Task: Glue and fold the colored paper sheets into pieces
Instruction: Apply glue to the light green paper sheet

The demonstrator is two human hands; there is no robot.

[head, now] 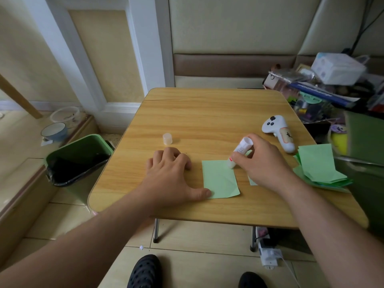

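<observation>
A light green paper square lies on the wooden table near its front edge. My right hand grips a white glue stick, tilted, with its tip down on the sheet's upper right corner. My left hand rests flat on the table beside the sheet, its thumb pressing the sheet's lower left corner. The glue stick's cap stands upright on the table beyond my left hand. Part of another green piece shows under my right wrist.
A stack of green paper sheets lies at the table's right edge, with a white handheld controller behind it. A green waste bin stands left of the table. Cluttered boxes fill the back right. My feet are below the table.
</observation>
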